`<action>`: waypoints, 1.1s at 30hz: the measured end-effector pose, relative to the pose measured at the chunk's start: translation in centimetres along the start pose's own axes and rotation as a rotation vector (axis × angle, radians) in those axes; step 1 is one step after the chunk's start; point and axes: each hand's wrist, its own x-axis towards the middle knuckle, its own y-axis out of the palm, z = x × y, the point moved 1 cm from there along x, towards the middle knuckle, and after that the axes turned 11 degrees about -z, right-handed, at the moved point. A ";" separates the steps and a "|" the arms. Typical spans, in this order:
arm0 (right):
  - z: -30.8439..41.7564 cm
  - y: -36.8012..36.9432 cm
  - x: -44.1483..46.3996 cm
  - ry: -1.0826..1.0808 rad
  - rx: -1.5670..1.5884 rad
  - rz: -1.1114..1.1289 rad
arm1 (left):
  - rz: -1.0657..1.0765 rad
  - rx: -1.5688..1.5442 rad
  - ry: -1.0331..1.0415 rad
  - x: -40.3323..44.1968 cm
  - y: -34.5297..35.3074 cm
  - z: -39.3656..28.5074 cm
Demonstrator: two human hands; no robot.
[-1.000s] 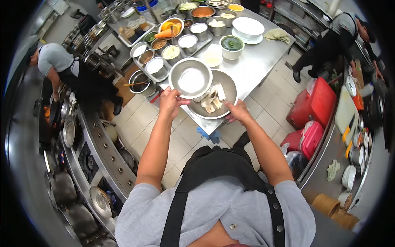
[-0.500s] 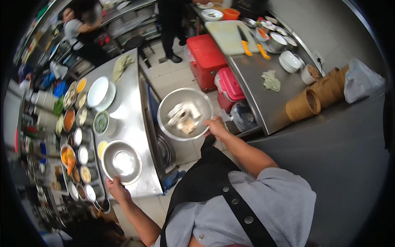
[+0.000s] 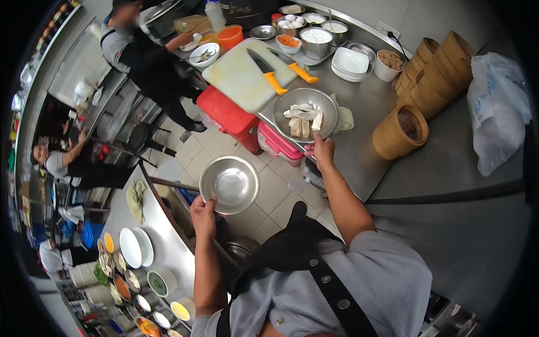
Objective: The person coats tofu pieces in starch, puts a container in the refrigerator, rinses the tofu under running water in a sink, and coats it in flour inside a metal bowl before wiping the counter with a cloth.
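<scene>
My left hand [image 3: 203, 216] grips the rim of a bare steel mixing bowl [image 3: 229, 182], which hangs over the tiled floor between the two counters. In my right hand [image 3: 321, 150] is the near rim of a second steel bowl [image 3: 323, 104], held at the edge of the right counter. Several pale, whitish chunks of food [image 3: 303, 119] lie inside that bowl; their kind I cannot tell. A crumpled green cloth [image 3: 343, 117] shows partly behind it. Whether the bowl touches the counter is not clear.
On the right counter [image 3: 368, 143] are a cutting board [image 3: 238, 73] with two orange-handled knives [image 3: 268, 73], white dishes [image 3: 349, 64], bamboo steamers [image 3: 400, 132] and a plastic bag [image 3: 497, 106]. Red coolers [image 3: 227, 115] stand below. Another person [image 3: 151, 62] works at the far end. Ingredient bowls line the left counter [image 3: 174, 230].
My view has turned right. The bare bowl has come off the left counter in my left hand, and the bowl with the pale chunks has moved over to the right counter's edge.
</scene>
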 end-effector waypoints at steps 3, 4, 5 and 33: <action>1.5 -3.2 2.6 -0.048 -0.306 -0.066 | 0.088 0.012 -0.014 3.9 3.6 -1.0; 1.8 -4.1 3.7 -0.277 -0.435 -0.211 | 0.077 0.001 -0.053 4.0 5.5 -2.9; 1.8 -5.0 4.8 -0.506 -0.569 -0.359 | 0.107 0.036 -0.003 5.1 6.7 -3.8; 11.4 -3.2 -1.9 -0.847 -1.141 -0.188 | 1.079 0.212 0.780 12.4 40.9 -4.2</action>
